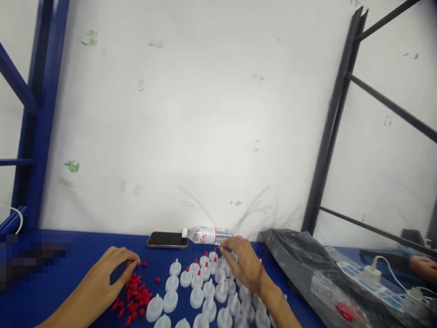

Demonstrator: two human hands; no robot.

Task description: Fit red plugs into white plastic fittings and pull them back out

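My left hand (114,273) is over a loose pile of small red caps (136,294), its thumb and index finger pinched together with a bit of red showing at the tips. White nozzle lids (196,298), dome-shaped with upright spouts, stand in rows to the right of the pile. Several lids at the back carry a red cap (195,261) on the spout. Above the back of these rows, my right hand (244,264) has thumb and fingertips close together; whatever they hold is hidden. Its palm and wrist cover some lids.
A phone (167,239) and a clear plastic bottle (206,235) lie against the wall. On the right are a grey plastic bag (290,255), a clear bag with red pieces (348,311) and a power strip (385,291). Another person's hand (423,269) appears at the far right.
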